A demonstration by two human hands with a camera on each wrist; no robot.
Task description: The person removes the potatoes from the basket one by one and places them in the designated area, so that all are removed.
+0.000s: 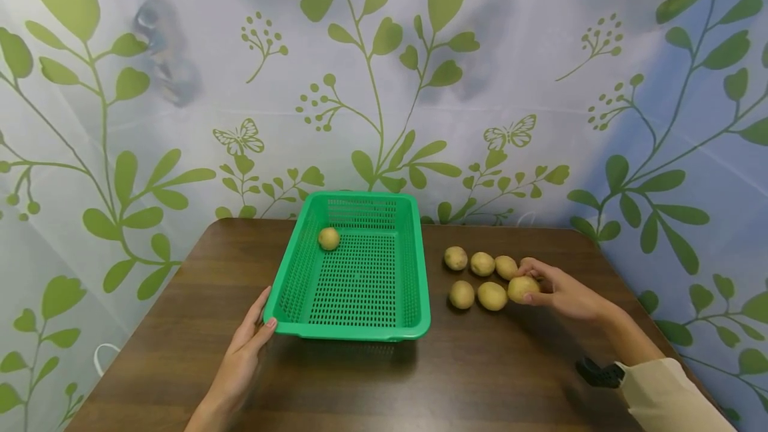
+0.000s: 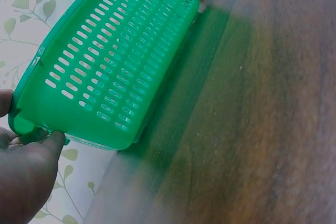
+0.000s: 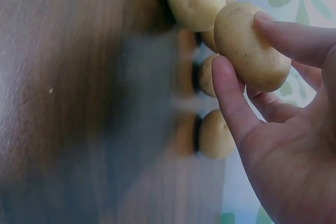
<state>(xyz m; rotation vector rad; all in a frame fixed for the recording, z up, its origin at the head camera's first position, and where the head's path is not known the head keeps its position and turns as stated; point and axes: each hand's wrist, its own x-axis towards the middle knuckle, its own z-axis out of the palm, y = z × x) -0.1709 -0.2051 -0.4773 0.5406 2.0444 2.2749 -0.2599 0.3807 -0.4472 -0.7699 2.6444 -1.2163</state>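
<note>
A green plastic basket (image 1: 354, 333) stands on the table with one potato (image 1: 329, 239) inside, near its far left corner. My left hand (image 1: 245, 345) grips the basket's rim at the near left corner, thumb on top; the left wrist view shows its fingers at the rim (image 2: 39, 59). On the right, my right hand (image 1: 561, 292) holds a potato (image 3: 249, 45) between thumb and fingertips. This potato is at the right end of a group of several potatoes (image 1: 492, 295) lying in two rough rows beside the basket.
The brown wooden table (image 1: 480, 379) ends at the back against a hanging cloth (image 1: 528, 72) printed with green leaves and butterflies. A dark band (image 1: 599, 373) sits at the right wrist, by a light sleeve (image 1: 666, 392).
</note>
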